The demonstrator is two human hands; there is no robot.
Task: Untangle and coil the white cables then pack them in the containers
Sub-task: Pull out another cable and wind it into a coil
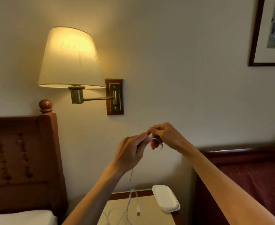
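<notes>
Two bare forearms rise from the bottom edge toward the middle of the wall, above a pale counter [151,208] wedged between two beds. At far left, a carved wooden headboard [20,151] and a white pillow [20,217] fill the corner; a lit wall lamp [71,58] on a brass swing arm hangs above them, leaving bare wall between lamp and hands. The left hand [130,153], fingers curled, pinches a white cable [130,184] that drops from under its palm to the counter, where it loops loosely and ends in a small plug [138,211] lying flat. Just beside and slightly above it, the right hand [164,135] grips a small coil [158,142] of the same cable between thumb and curled fingers, the fingertips of both hands nearly touching. A shut white container [166,198] sits on the counter's back right corner, close to the edge and near the plug. A maroon bedspread [247,176] borders the counter's right side, and a dark picture frame [255,46] cuts the upper right corner.
</notes>
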